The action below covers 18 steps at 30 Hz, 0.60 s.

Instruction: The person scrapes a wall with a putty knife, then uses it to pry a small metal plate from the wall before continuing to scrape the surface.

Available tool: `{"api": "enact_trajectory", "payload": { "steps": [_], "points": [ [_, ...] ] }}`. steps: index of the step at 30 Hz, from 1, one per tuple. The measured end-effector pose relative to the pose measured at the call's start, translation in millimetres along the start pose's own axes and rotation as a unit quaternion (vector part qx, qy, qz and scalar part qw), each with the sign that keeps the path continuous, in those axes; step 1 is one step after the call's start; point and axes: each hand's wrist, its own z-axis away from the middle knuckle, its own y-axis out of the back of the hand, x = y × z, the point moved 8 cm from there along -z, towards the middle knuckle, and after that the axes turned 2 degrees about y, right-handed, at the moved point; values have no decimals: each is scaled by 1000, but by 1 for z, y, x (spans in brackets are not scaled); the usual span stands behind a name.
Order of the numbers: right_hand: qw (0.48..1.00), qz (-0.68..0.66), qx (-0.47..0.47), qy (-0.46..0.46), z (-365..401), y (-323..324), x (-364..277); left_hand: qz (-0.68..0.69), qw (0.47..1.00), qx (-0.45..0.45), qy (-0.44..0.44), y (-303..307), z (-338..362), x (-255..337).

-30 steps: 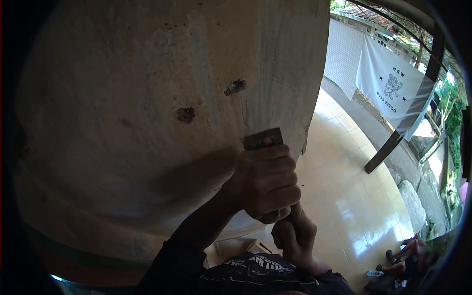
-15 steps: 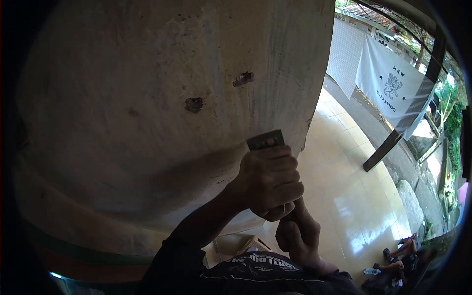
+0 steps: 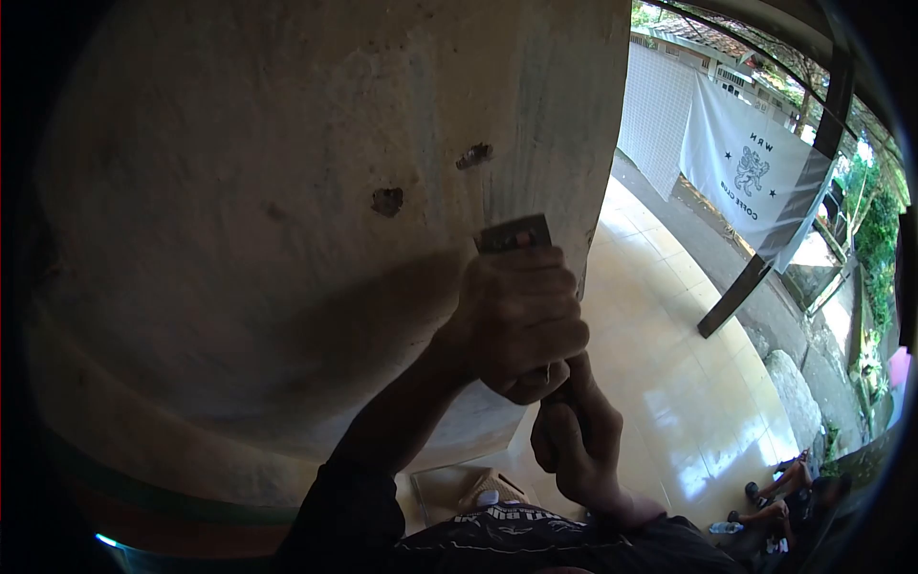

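Note:
A scraper with a flat dark head (image 3: 514, 235) is pressed close against the worn, stained wall (image 3: 287, 172), below two chipped holes. My left hand (image 3: 524, 325) is closed round its handle, just under the head. Lower down, my right hand (image 3: 580, 435) is also closed, wrapped round the lower end of the same handle. Most of the handle is hidden by my fingers. One chipped hole (image 3: 387, 201) lies left of the scraper head, and another chipped hole (image 3: 474, 156) sits above it.
Yellowish floor tiles (image 3: 660, 364) run to the right of the wall. A white banner (image 3: 751, 167) hangs by a dark post (image 3: 736, 297). At lower right a seated person's legs (image 3: 779, 488) show, with a plastic bottle (image 3: 727, 527) beside them.
Both hands have moved up the wall with the scraper, its head now nearer the chipped holes. The view has shifted slightly, so the banner appears further left.

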Motion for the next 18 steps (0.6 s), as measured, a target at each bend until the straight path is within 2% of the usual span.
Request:
{"api": "enact_trajectory", "payload": {
  "steps": [4, 9, 11, 18],
  "points": [
    [997, -49, 29, -46, 3, -1, -4, 7, 1000, 20, 2, 0, 1, 2],
    [1000, 7, 22, -17, -1, -1, -11, 10, 1000, 12, -7, 0, -5, 1],
    [1000, 27, 14, -3, -10, -2, -23, 24, 998, 49, -17, 9, -15, 1],
    [999, -11, 15, -35, -2, 0, -8, 23, 1000, 12, 7, 3, -9, -2]
  ]
}}
